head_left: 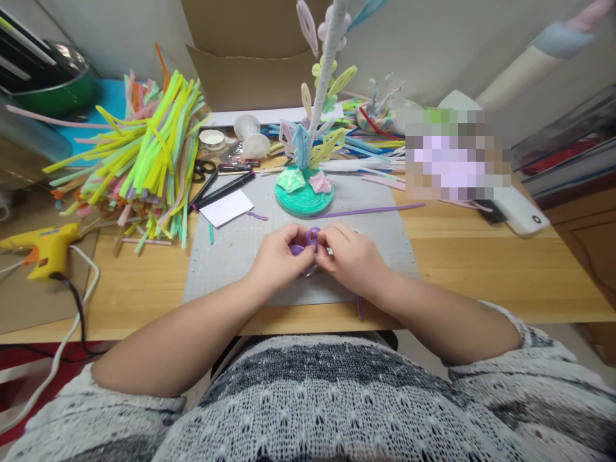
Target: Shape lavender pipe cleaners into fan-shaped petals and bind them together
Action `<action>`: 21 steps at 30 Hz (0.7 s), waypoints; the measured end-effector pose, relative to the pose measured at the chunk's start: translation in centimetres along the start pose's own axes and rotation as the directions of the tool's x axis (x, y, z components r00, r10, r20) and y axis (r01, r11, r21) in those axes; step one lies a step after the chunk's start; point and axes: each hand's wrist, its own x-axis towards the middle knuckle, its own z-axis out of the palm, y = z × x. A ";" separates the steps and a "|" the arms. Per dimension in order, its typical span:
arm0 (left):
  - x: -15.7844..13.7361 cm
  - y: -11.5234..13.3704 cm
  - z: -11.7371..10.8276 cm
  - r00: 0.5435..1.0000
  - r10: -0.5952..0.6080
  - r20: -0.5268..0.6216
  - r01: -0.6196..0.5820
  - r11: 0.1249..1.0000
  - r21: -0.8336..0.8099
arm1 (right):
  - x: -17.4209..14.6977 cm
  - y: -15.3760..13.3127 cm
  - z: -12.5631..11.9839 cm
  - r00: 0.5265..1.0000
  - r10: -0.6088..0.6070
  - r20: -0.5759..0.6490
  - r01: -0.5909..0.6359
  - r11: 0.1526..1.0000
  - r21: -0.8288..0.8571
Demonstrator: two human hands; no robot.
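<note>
Over the grey cutting mat [231, 276], my left hand [282, 256] and my right hand [353, 260] meet, fingertips pinched together. Between them is a purple pipe cleaner [313, 235] bent into loops; both hands grip it, and part of it is hidden by the fingers. A loose purple pipe cleaner [375, 210] lies across the mat just beyond my hands, and a short purple piece [257, 215] is to the left. Behind them stands a pipe-cleaner ornament with a round green base [304, 200], a white-wrapped stem [325, 77] and pastel flowers and butterflies.
A big bundle of pipe cleaners [158, 147] lies at left, near scissors [205, 170], black markers [224, 190] and a white card [226, 208]. A yellow glue gun [43, 250] with its cord rests at far left. A white phone-like object [522, 212] lies at right.
</note>
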 end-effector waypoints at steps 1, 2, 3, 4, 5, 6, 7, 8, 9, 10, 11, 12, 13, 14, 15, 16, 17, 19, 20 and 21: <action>0.0 -0.1 0.0 1.000 -0.007 0.000 0.007 1.000 -0.015 | 0.0 0.0 0.0 1.000 0.005 0.000 -0.004 1.000 0.026; 0.0 -0.1 0.0 1.000 -0.013 0.003 0.013 0.999 -0.031 | 0.0 0.1 0.1 1.000 0.006 0.000 -0.006 0.999 0.050; 0.0 -0.1 0.0 1.000 -0.015 0.004 0.015 0.999 -0.046 | 0.0 0.1 0.1 1.000 0.007 -0.003 -0.007 0.997 0.071; 0.1 -0.1 0.0 1.000 -0.014 0.005 0.014 0.998 -0.061 | 0.1 0.1 0.1 1.000 0.007 -0.008 -0.006 0.996 0.090; 0.1 -0.1 0.0 1.000 -0.011 0.005 0.011 0.997 -0.078 | 0.1 0.1 0.0 1.000 0.009 -0.015 -0.007 0.994 0.111; 0.1 -0.1 0.0 1.000 -0.004 0.008 0.005 0.995 -0.096 | 0.1 0.1 0.0 1.000 0.012 -0.023 -0.008 0.991 0.134; 0.0 0.0 0.0 1.000 0.005 0.013 -0.004 0.994 -0.113 | 0.1 0.1 0.0 0.999 0.017 -0.035 -0.011 0.987 0.161; 0.0 0.1 -0.1 1.000 0.019 0.019 -0.016 0.992 -0.126 | 0.1 0.2 0.0 0.999 0.025 -0.044 -0.017 0.982 0.189; 0.0 0.2 -0.1 0.999 0.035 0.025 -0.031 0.991 -0.134 | 0.1 0.2 -0.1 0.998 0.038 -0.053 -0.026 0.976 0.216; 0.0 0.3 -0.1 0.998 0.051 0.026 -0.047 0.990 -0.135 | 0.1 0.2 -0.1 0.997 0.051 -0.063 -0.035 0.970 0.240; 0.0 0.4 -0.1 0.998 0.065 0.021 -0.062 0.989 -0.134 | 0.1 0.2 -0.1 0.995 0.064 -0.073 -0.043 0.965 0.259; -0.1 0.5 -0.1 0.997 0.075 0.014 -0.072 0.989 -0.132 | 0.2 0.2 -0.1 0.994 0.075 -0.082 -0.050 0.961 0.274; -0.1 0.5 0.0 0.997 0.077 0.009 -0.075 0.988 -0.136 | 0.2 0.2 -0.2 0.993 0.084 -0.089 -0.055 0.957 0.284; -0.1 0.5 0.0 0.997 0.070 0.009 -0.068 0.986 -0.151 | 0.2 0.3 -0.2 0.992 0.086 -0.094 -0.056 0.955 0.290; 0.0 0.5 0.0 0.998 0.053 0.014 -0.050 0.983 -0.175 | 0.2 0.3 -0.2 0.992 0.083 -0.098 -0.052 0.956 0.288; 0.0 0.5 0.0 0.999 0.027 0.023 -0.022 0.978 -0.206 | 0.2 0.4 -0.2 0.992 0.075 -0.099 -0.045 0.959 0.279; 0.1 0.4 0.0 0.999 -0.004 0.035 0.012 0.970 -0.243 | 0.2 0.4 -0.1 0.993 0.063 -0.098 -0.035 0.964 0.265; 0.3 0.4 -0.1 0.996 -0.065 0.060 0.081 0.944 -0.319 | 0.2 0.6 -0.1 0.995 0.027 -0.098 -0.004 0.973 0.231; 0.3 0.3 -0.1 0.994 -0.088 0.071 0.108 0.930 -0.353 | 0.2 0.6 -0.1 0.995 0.011 -0.097 0.011 0.976 0.217; 0.4 0.3 -0.2 0.991 -0.104 0.080 0.127 0.917 -0.379 | 0.2 0.7 -0.1 0.995 -0.004 -0.096 0.024 0.978 0.208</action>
